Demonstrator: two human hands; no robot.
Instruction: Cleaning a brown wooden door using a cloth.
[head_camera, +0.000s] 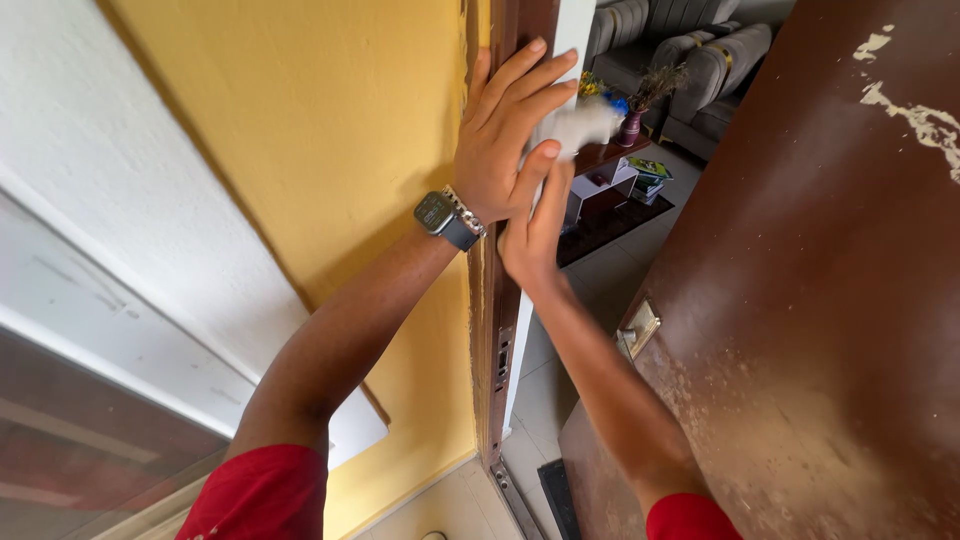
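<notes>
The left hand (505, 130) is seen spread flat, fingers extended and slightly fanned, pressed against the brown door frame (490, 330) at its upper part; nothing is gripped by it. A grey wristwatch (445, 217) with a beaded band beside it is worn on that wrist. The yellow wall (330, 130) lies to the left of the frame, and a white panel (120, 200) further left.

The right hand (535, 225) is raised just beneath and partly behind the left, the two touching. A pale, crumpled cloth (580, 125) is held at its fingertips against the white edge strip (575, 30) of the frame — the cloth is blurred, and its exact kind cannot be told. The right fingers are largely hidden by the left hand, so only a closed hold on the cloth can be stated.

A metal strike plate (503, 355) is set lower in the frame. Through the opening, a low dark shelf unit (610, 185), a small vase (632, 128) and a grey sofa (700, 60) are seen, well apart from the hands. The brown door (830, 300) — worn, its paint chipped — stands open at the right, with a brass latch plate (638, 328) on its edge.
</notes>
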